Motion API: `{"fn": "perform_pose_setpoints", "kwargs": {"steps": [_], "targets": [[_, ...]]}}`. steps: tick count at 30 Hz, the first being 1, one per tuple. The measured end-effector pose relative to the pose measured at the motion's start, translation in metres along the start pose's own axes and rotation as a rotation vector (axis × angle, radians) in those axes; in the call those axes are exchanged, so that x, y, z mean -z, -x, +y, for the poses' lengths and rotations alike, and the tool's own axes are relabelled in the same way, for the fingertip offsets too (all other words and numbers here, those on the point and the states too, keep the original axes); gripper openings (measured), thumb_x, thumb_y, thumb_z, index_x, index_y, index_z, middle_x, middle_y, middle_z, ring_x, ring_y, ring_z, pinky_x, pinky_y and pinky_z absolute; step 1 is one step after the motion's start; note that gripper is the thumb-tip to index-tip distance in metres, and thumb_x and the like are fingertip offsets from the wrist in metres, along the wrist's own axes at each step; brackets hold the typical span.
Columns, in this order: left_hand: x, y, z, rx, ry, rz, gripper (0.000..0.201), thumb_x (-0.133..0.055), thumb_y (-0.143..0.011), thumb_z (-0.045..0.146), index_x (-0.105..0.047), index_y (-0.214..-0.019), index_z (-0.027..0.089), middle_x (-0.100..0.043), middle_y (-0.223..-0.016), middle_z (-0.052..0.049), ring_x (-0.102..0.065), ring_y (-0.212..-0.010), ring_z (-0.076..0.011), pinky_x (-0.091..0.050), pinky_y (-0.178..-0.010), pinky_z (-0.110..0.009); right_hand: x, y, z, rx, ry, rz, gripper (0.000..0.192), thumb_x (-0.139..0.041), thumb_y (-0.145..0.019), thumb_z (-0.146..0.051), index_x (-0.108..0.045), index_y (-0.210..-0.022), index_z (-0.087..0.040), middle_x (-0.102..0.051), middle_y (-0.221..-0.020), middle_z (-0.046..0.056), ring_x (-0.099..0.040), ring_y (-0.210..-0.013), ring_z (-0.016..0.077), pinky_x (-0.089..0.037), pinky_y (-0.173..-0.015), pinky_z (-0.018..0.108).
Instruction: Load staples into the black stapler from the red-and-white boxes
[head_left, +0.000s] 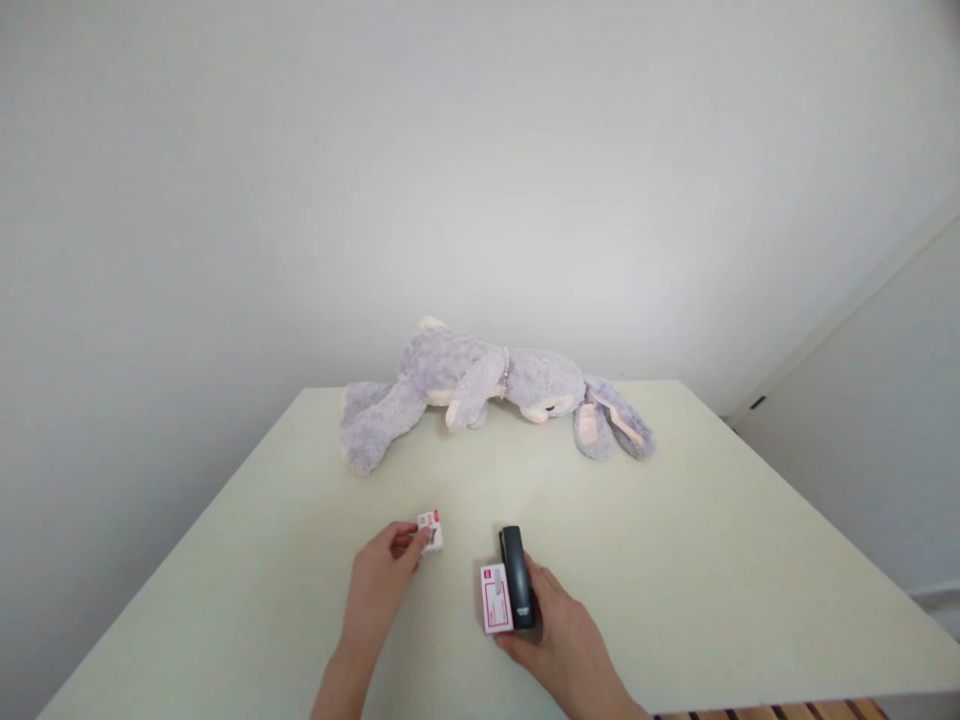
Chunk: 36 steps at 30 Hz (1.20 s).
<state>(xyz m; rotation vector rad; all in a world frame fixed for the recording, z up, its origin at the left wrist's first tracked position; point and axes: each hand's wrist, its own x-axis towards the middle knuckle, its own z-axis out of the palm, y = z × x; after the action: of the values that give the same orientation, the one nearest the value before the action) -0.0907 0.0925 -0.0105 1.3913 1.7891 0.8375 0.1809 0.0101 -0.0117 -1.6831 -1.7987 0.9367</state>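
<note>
Black stapler [519, 580] gripped in your right hand [568, 637], larger white box [496, 600] against its nine o'clock side; your left hand [380, 577] pinches the smaller white box [431, 534], ten o'clock of it.

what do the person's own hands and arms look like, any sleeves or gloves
Both the left hand and right hand are bare, with no gloves. No sleeve shows on the left forearm or right wrist, and no watch or bracelet is visible.
</note>
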Motion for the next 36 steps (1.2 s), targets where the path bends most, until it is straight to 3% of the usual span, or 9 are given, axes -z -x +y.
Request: {"fn": "perform_pose_setpoints", "kwargs": {"steps": [5, 10, 15, 20, 25, 28, 32, 34, 36], "targets": [[-0.058, 0.035, 0.025, -0.052, 0.089, -0.134, 0.044, -0.054, -0.093, 0.057, -0.074, -0.106, 0.020, -0.079, -0.087, -0.004, -0.072, -0.065, -0.0199, -0.054, -0.056, -0.028, 0.000, -0.003, -0.004, 0.008, 0.029, 0.003, 0.088, -0.075, -0.072, -0.026, -0.044, -0.155, -0.029, -0.070, -0.131, 0.009, -0.070, -0.110, 0.0323, -0.052, -0.092, 0.036], [-0.063, 0.059, 0.026, -0.127, 0.119, -0.144, 0.034, -0.052, -0.095, 0.040, -0.077, -0.109, 0.021, -0.079, -0.108, -0.008, -0.074, -0.092, -0.0221, -0.059, -0.084, -0.033, 0.006, -0.007, -0.011, 0.037, -0.018, -0.028, 0.080, -0.076, -0.069, -0.024, -0.055, -0.146, -0.029, -0.073, -0.125, 0.008, -0.071, -0.107, 0.0320, -0.053, -0.089, 0.035], [-0.071, 0.058, 0.033, -0.211, 0.236, -0.252, 0.034, -0.057, -0.087, 0.024, -0.077, -0.115, 0.023, -0.078, -0.109, -0.007, -0.073, -0.095, -0.0217, -0.058, -0.090, -0.035, 0.021, -0.011, -0.008, 0.057, -0.111, -0.046, 0.062, -0.075, -0.069, -0.021, -0.067, -0.131, -0.027, -0.077, -0.115, 0.007, -0.072, -0.098, 0.0288, -0.052, -0.084, 0.033], [-0.133, 0.044, 0.065, -0.265, 0.315, -0.387, 0.037, -0.060, -0.081, 0.017, -0.078, -0.113, 0.020, -0.079, -0.105, -0.008, -0.074, -0.094, -0.0228, -0.057, -0.090, -0.036, 0.072, -0.008, 0.036, 0.018, -0.146, -0.031, 0.043, -0.075, -0.074, -0.027, -0.071, -0.117, -0.023, -0.078, -0.097, 0.004, -0.071, -0.082, 0.0255, -0.052, -0.075, 0.031], [-0.211, 0.037, 0.116, -0.322, 0.381, -0.541, 0.039, -0.063, -0.077, 0.013, -0.078, -0.113, 0.017, -0.080, -0.106, -0.010, -0.075, -0.093, -0.0242, -0.059, -0.085, -0.035, 0.142, -0.005, 0.091, -0.069, -0.154, 0.006, 0.045, -0.080, -0.069, -0.031, -0.074, -0.111, -0.018, -0.078, -0.090, 0.005, -0.069, -0.081, 0.0277, -0.051, -0.073, 0.032], [-0.239, 0.035, 0.133, -0.334, 0.395, -0.584, 0.040, -0.064, -0.077, 0.012, -0.077, -0.115, 0.017, -0.079, -0.109, -0.011, -0.075, -0.094, -0.0232, -0.060, -0.083, -0.032, 0.168, -0.008, 0.111, -0.088, -0.155, -0.015, 0.046, -0.079, -0.069, -0.033, -0.074, -0.112, -0.016, -0.078, -0.093, 0.006, -0.068, -0.083, 0.0278, -0.050, -0.074, 0.033], [-0.233, 0.032, 0.123, -0.292, 0.343, -0.556, 0.044, -0.066, -0.081, 0.018, -0.071, -0.125, 0.014, -0.077, -0.114, -0.013, -0.074, -0.079, -0.0178, -0.060, -0.076, -0.031, 0.192, -0.001, 0.127, -0.137, -0.025, 0.020, 0.082, -0.082, -0.068, -0.039, -0.058, -0.143, -0.016, -0.073, -0.089, 0.003, -0.065, -0.076, 0.0231, -0.049, -0.072, 0.032], [-0.208, 0.032, 0.106, -0.266, 0.293, -0.486, 0.047, -0.061, -0.087, 0.023, -0.065, -0.132, 0.013, -0.074, -0.116, -0.014, -0.070, -0.068, -0.0139, -0.061, -0.072, -0.032, 0.203, 0.008, 0.128, -0.172, 0.076, 0.107, 0.104, -0.083, -0.067, -0.044, -0.039, -0.158, -0.017, -0.069, -0.084, 0.000, -0.060, -0.066, 0.0193, -0.047, -0.068, 0.031], [-0.173, 0.035, 0.086, -0.275, 0.241, -0.387, 0.043, -0.057, -0.092, 0.026, -0.063, -0.134, 0.016, -0.072, -0.120, -0.012, -0.070, -0.076, -0.0153, -0.060, -0.083, -0.037, 0.204, 0.017, 0.117, -0.164, 0.081, 0.193, 0.105, -0.080, -0.073, -0.049, -0.032, -0.161, -0.019, -0.064, -0.078, -0.002, -0.056, -0.060, 0.0171, -0.044, -0.063, 0.030]]}}
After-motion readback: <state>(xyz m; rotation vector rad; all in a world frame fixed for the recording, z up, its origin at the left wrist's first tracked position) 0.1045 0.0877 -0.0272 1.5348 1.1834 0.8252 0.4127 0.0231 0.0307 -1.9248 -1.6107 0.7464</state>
